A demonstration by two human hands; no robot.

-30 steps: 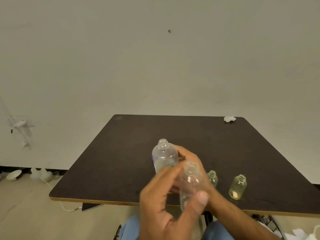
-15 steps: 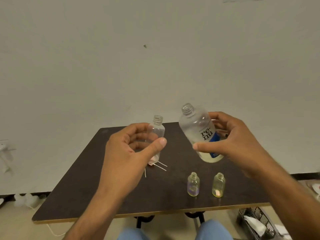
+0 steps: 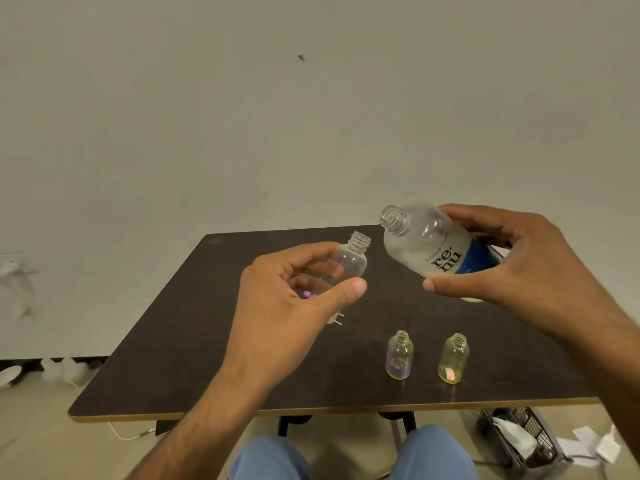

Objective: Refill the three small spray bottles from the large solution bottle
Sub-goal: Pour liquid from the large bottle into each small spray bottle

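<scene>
Above the worktop (image 3: 242, 341), the right hand (image 3: 512, 268) has its fingers clamped on the tilted large solution bottle (image 3: 429, 247); the left hand (image 3: 294, 306) grips an empty small spray bottle (image 3: 346, 265). Pouring seems imminent: the necks, now apart, need aligning. Two yellowish small bottles (image 3: 400, 356) stand below

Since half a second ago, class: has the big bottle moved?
Yes. The big bottle has tipped further left toward the small bottle, its neck lower against the table edge.
</scene>
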